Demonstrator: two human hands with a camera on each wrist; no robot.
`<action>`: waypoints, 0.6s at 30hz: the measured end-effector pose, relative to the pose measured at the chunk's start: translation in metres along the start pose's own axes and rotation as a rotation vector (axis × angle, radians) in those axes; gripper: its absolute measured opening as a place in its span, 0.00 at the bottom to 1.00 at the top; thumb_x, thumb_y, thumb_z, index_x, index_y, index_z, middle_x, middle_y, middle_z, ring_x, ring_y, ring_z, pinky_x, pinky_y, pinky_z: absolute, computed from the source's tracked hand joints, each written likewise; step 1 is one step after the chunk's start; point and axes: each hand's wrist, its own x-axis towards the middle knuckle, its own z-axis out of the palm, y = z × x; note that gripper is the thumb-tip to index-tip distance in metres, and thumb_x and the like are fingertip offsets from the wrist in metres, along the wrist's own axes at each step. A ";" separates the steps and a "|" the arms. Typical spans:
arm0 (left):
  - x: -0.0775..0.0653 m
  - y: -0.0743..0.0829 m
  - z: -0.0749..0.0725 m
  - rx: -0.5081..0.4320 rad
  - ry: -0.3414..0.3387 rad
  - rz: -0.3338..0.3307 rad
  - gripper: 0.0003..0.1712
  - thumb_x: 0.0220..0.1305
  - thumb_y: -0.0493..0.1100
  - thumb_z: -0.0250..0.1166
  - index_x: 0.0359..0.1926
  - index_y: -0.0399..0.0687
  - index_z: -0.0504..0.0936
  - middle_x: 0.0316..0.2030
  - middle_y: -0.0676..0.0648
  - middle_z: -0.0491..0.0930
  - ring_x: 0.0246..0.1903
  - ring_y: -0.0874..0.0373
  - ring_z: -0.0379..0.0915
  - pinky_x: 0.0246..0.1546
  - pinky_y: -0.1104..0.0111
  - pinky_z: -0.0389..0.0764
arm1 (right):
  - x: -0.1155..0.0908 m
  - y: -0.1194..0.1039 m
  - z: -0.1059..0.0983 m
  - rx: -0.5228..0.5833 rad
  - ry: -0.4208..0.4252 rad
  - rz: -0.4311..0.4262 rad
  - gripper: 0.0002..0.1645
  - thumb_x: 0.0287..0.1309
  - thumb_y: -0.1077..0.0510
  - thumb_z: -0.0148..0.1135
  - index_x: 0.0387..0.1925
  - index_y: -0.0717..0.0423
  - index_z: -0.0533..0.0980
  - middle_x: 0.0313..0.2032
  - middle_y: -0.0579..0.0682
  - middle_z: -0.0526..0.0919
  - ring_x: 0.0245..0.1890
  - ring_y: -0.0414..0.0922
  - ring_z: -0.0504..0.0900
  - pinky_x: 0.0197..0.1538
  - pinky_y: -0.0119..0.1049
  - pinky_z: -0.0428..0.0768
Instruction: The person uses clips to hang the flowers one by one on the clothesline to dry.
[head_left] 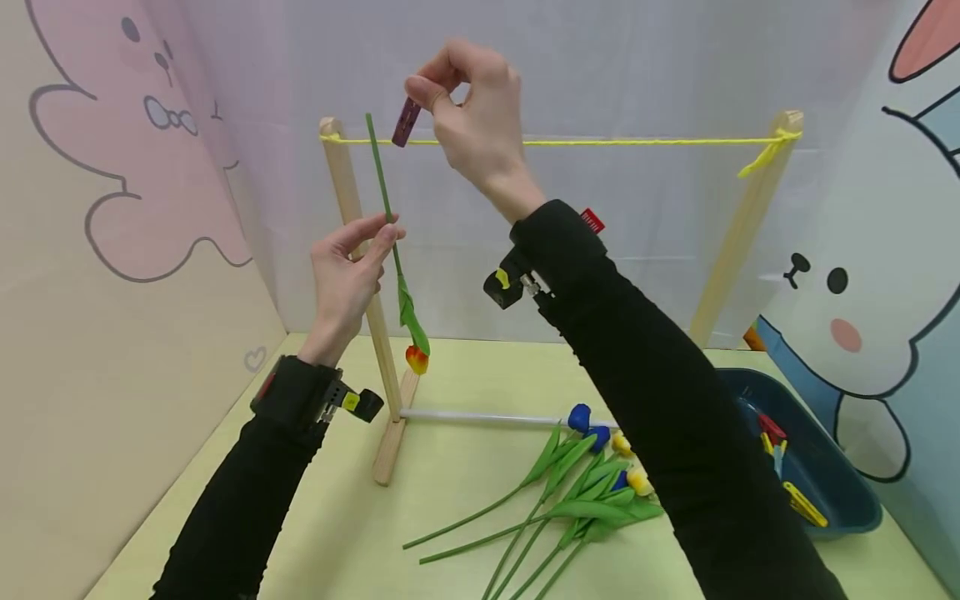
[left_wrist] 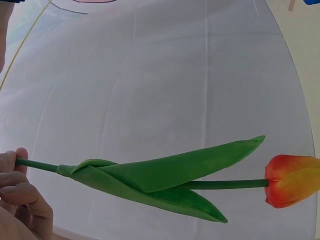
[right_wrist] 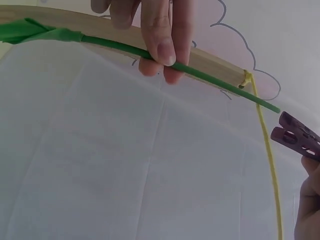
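My left hand [head_left: 350,275] pinches the green stem of an artificial tulip [head_left: 381,175], which hangs bloom down. Its red and yellow bloom [left_wrist: 290,181] and long leaves show in the left wrist view. The bare stem end rises past a yellow string [head_left: 600,142] stretched between two wooden posts, near the left post [head_left: 341,179]. Above the string, my right hand [head_left: 480,108] holds a dark purple clothespin [head_left: 406,122] between thumb and fingers, its tip pointing down. In the right wrist view the clothespin [right_wrist: 297,135] is right beside the stem end.
Several blue and yellow tulips [head_left: 577,492] lie on the table, near a white bar [head_left: 480,417] joining the posts low down. A dark blue basin [head_left: 855,508] with red and yellow clothespins [head_left: 804,503] stands at the right, partly behind my right sleeve.
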 end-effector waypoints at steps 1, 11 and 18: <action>0.000 0.000 0.000 0.000 0.000 0.000 0.16 0.69 0.39 0.65 0.54 0.35 0.84 0.30 0.70 0.85 0.08 0.67 0.51 0.10 0.79 0.57 | 0.001 -0.001 0.002 -0.001 0.004 0.012 0.10 0.66 0.59 0.65 0.36 0.64 0.82 0.36 0.59 0.85 0.33 0.36 0.76 0.38 0.25 0.66; 0.000 -0.001 0.002 -0.005 -0.007 -0.002 0.17 0.70 0.39 0.65 0.54 0.33 0.84 0.30 0.70 0.85 0.08 0.67 0.50 0.11 0.78 0.56 | 0.002 -0.006 0.016 0.016 0.018 0.167 0.12 0.68 0.56 0.63 0.40 0.63 0.82 0.26 0.43 0.75 0.10 0.34 0.66 0.24 0.29 0.73; -0.001 -0.001 0.003 -0.015 -0.005 -0.004 0.17 0.69 0.39 0.66 0.53 0.33 0.84 0.29 0.68 0.85 0.09 0.67 0.49 0.10 0.78 0.55 | 0.000 -0.009 0.018 0.004 0.016 0.235 0.12 0.69 0.55 0.62 0.41 0.61 0.82 0.24 0.41 0.74 0.12 0.36 0.68 0.26 0.30 0.73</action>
